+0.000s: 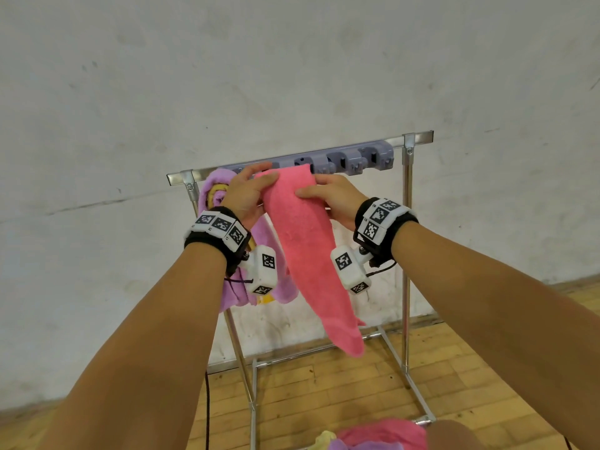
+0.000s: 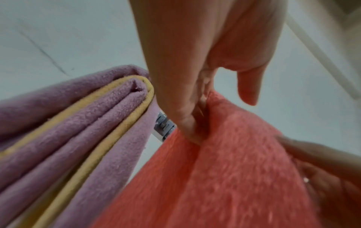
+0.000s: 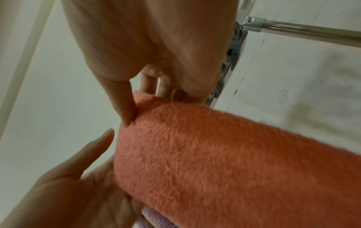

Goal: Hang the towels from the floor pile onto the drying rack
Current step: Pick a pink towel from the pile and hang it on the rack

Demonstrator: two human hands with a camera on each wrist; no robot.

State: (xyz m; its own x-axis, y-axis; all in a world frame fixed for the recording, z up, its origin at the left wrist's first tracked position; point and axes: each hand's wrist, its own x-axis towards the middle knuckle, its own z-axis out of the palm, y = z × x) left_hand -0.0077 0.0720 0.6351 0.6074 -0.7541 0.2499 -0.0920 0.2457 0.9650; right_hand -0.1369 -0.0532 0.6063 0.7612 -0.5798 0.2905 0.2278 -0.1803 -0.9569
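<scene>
A pink towel [image 1: 305,254] hangs over the top bar [image 1: 418,138] of the metal drying rack, its long end dangling toward the floor. My left hand [image 1: 250,190] pinches its left edge at the bar, thumb in front and fingers behind. In the left wrist view the fingers [image 2: 187,123] dig into a fold of the pink towel [image 2: 224,177]. My right hand [image 1: 328,193] pinches the right edge, and the right wrist view shows its thumb [image 3: 125,108] pressed on the pink towel [image 3: 215,154]. A purple towel with yellow trim [image 1: 214,190] hangs just to the left.
A grey clip strip [image 1: 357,160] runs along the bar to the right of the towel. The rack's legs and base frame [image 1: 399,368] stand on the wooden floor by a white wall. More pink, purple and yellow towels [image 1: 383,433] lie piled at the bottom edge.
</scene>
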